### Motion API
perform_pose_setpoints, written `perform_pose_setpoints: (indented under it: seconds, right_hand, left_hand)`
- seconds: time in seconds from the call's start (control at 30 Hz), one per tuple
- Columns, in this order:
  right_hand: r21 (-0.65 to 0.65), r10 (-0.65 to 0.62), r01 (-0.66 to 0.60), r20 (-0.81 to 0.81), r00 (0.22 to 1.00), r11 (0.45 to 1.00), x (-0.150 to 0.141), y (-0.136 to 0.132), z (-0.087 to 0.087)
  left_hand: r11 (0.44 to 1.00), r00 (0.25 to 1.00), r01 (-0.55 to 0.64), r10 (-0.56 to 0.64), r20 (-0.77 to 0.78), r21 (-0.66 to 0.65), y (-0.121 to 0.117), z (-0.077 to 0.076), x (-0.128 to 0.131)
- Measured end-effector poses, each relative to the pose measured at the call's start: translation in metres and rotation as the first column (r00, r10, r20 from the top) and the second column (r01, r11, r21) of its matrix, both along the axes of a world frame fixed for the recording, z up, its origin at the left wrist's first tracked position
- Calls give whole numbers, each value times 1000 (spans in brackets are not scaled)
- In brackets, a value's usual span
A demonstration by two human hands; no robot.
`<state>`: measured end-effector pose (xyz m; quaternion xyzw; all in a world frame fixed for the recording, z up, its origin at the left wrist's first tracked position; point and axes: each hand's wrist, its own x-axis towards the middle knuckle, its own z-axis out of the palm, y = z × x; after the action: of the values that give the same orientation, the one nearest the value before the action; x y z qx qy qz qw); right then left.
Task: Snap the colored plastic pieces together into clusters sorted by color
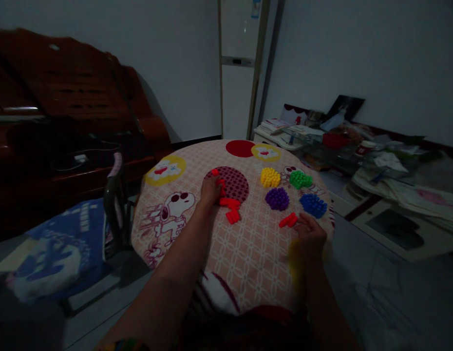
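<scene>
My left hand reaches over the dark red circle printed on the tablecloth, fingers curled about a small red plastic piece. More red pieces lie in a loose cluster beside and below that hand. On the right, my right hand has its fingers closed at the end of a red piece, which points left. Beyond it sit heaps of small knobbly pieces: yellow, green, purple and blue. The exact shape of the pieces is too small and dim to tell.
A round table with a patterned cloth is in front of me. At left are a chair with a blue cover and a wooden sofa. A cluttered low cabinet stands at right, a tall white unit behind.
</scene>
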<state>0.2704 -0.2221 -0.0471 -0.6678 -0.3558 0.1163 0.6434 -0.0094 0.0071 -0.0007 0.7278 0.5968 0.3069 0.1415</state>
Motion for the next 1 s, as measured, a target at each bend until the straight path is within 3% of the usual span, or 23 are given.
perform_pose_setpoints:
  seconds: [0.1,0.23,0.33,0.43,0.53,0.63,0.83,1.0]
  right_hand:
    - [-2,10,-10,-24,1000,1000,0,2,1]
    - [2,3,-3,-16,1000,1000,-1,2,3]
    - [4,0,0,-4,1000,1000,-3,2,5]
    - [6,9,-9,-11,1000,1000,-4,2,6]
    - [13,13,-12,-5,1000,1000,-4,1,6]
    - [18,18,-18,14,1000,1000,-3,1,5]
    - [18,17,-16,-17,1000,1000,-4,1,6]
    - [11,15,-15,-16,1000,1000,-6,1,9]
  left_hand:
    - [999,999,-42,42,2,-5,-2,2,-1]
    - [999,991,-38,34,132,32,-18,20,13]
    - [989,946,150,-148,287,18,-42,26,37]
    - [918,857,394,-353,376,-36,-73,19,70]
    - [849,822,522,-474,317,-83,-104,11,97]
    - [839,836,538,-519,177,-82,-122,11,108]
    - [780,790,610,-612,33,-142,-115,17,95]
    - [757,777,628,-619,111,-179,-111,17,89]
